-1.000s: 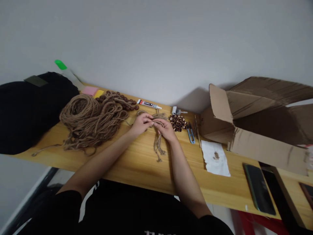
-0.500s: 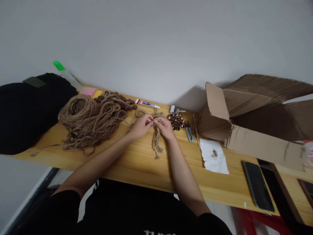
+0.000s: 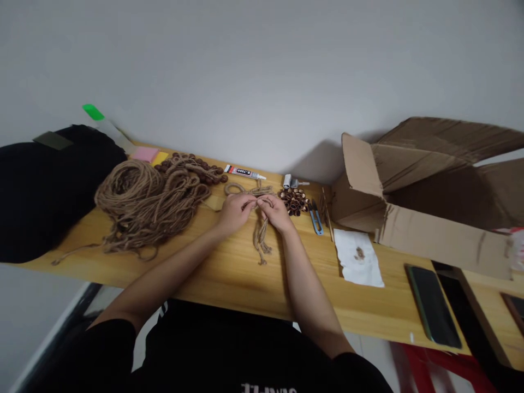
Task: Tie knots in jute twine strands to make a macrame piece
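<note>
My left hand [image 3: 233,210] and my right hand [image 3: 277,212] meet over the wooden table [image 3: 229,273], both pinching the same short piece of knotted jute cord [image 3: 261,238]. Its frayed ends trail toward me between my wrists. A small jute ring [image 3: 232,189] lies just beyond my left fingers. A big heap of jute rope [image 3: 145,204] sits left of my left hand. Dark wooden beads [image 3: 204,170] lie behind the heap. A pile of small brown rings [image 3: 293,201] rests right beside my right hand.
A glue tube [image 3: 244,173], blue snips [image 3: 315,219], a white paper scrap [image 3: 359,257], an open cardboard box [image 3: 413,191] and two dark phones [image 3: 432,305] lie to the right. A black bag [image 3: 36,191] and pink and yellow notes [image 3: 149,155] fill the left end.
Both hands stayed pinched on the cord and its hanging ends swung slightly nearer my left. The view drifted a little, shifting everything left and up.
</note>
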Available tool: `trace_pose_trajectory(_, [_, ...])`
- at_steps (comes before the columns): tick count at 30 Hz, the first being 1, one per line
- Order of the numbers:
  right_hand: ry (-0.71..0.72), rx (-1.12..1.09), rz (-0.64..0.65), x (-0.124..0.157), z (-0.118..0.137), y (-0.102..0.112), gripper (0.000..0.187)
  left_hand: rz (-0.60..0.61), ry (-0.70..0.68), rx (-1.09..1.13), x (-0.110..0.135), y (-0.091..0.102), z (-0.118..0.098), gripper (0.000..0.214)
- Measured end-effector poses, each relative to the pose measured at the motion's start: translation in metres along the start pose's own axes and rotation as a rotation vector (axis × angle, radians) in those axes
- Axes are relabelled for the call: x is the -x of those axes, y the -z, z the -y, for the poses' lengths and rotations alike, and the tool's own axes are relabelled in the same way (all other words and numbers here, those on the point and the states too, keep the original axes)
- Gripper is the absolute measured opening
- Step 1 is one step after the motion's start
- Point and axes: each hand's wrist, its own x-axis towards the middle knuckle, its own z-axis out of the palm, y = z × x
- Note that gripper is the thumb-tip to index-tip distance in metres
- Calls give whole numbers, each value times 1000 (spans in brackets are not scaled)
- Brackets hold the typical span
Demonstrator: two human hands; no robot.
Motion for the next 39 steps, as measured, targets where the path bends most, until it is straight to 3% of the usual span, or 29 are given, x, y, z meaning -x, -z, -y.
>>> trace_pose_trajectory(19, [-31,-33,61,1,3,2,41,79,27,44,-2,0,7,21])
trace_pose_trajectory(39, [-12,-26,-20,1,3,0,39,119,52,108,-10,7,3,16])
